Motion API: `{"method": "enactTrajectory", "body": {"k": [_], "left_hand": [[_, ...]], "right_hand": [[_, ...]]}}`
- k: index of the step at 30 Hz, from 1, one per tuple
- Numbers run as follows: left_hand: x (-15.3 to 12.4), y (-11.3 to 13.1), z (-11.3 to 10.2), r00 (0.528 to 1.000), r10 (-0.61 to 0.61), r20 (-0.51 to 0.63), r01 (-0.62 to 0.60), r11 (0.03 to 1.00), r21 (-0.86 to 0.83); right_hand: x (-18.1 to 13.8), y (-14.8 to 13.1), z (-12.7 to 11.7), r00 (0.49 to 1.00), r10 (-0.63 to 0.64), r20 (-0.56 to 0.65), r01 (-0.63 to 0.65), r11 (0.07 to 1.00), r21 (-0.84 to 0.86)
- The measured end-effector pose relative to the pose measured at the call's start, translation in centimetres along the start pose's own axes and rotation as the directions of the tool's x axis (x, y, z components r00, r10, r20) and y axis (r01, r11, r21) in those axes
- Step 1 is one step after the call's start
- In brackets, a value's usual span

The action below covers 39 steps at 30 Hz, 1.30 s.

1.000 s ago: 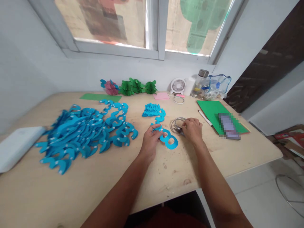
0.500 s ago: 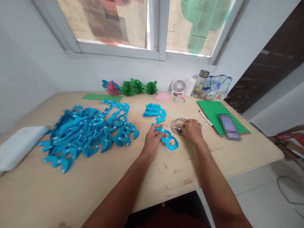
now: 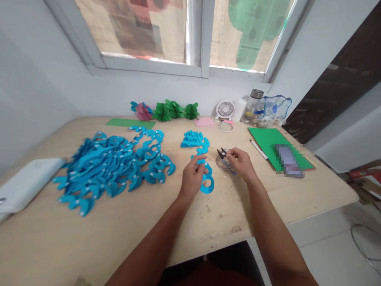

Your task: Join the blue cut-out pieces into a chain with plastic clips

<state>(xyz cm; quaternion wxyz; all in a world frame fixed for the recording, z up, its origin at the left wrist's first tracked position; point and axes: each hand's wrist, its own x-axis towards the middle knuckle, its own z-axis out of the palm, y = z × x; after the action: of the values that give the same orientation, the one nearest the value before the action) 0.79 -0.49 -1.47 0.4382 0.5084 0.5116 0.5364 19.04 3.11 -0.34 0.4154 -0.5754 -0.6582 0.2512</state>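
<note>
My left hand [image 3: 194, 173] is closed on a blue paper chain [image 3: 207, 186], pinching it between thumb and fingers. The chain's ring-shaped end hangs below the fingertips, and its folded part [image 3: 193, 139] lies farther back on the table. In my right hand [image 3: 240, 162] is a pair of small thread snips [image 3: 222, 154], dark blades apart and pointing up and left, with a blue handle part showing under the hand. A coiled grey cable [image 3: 218, 163] lies just beneath the snips. To the left spreads a big heap of blue paper pieces [image 3: 110, 163] with small white squares on them.
Green and pink paper puffs [image 3: 162, 112], a small fan [image 3: 225, 109] and a glass bottle [image 3: 253, 107] line the wall. Toward the right are a white pen [image 3: 259, 150], green sheets [image 3: 264, 139] and a blurred phone [image 3: 288, 159]. A white case [image 3: 32, 180] sits far left.
My right hand has lifted the snips off the cable coil, and their blades now show. The paper chain's end has swung left and down, closer to my left hand.
</note>
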Motion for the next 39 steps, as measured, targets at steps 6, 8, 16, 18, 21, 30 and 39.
{"method": "enactTrajectory", "body": {"k": [6, 8, 16, 18, 21, 30, 39], "left_hand": [[0.3, -0.7, 0.0, 0.997, 0.016, 0.071, -0.023, 0.995, 0.094], [0.4, -0.8, 0.1, 0.998, 0.011, 0.067, -0.017, 0.995, 0.094], [0.2, 0.0, 0.1, 0.999, 0.025, 0.021, -0.027, 0.992, 0.123], [0.2, 0.0, 0.2, 1.0, -0.006, 0.012, 0.005, 0.994, 0.107], [0.1, -0.1, 0.3, 0.996, -0.086, 0.025, 0.085, 0.996, 0.017], [0.0, 0.1, 0.4, 0.992, -0.121, 0.032, 0.121, 0.993, 0.004], [0.1, -0.1, 0.3, 0.996, -0.081, 0.032, 0.08, 0.996, 0.045]], "right_hand": [[-0.8, -1.7, 1.5, 0.97, 0.111, 0.214, -0.198, 0.875, 0.442], [-0.9, -2.1, 1.8, 0.96, 0.137, 0.244, -0.243, 0.842, 0.482], [-1.2, -2.0, 3.0, 0.95, 0.137, 0.28, -0.27, 0.81, 0.521], [-1.2, -1.9, 3.2, 0.953, 0.124, 0.277, -0.254, 0.827, 0.501], [-1.2, -1.9, 3.3, 0.972, 0.078, 0.219, -0.172, 0.878, 0.447], [-1.6, -2.9, 2.8, 0.953, -0.3, 0.032, 0.3, 0.954, 0.019], [-1.9, -2.8, 2.8, 0.912, -0.404, 0.077, 0.41, 0.886, -0.217]]}}
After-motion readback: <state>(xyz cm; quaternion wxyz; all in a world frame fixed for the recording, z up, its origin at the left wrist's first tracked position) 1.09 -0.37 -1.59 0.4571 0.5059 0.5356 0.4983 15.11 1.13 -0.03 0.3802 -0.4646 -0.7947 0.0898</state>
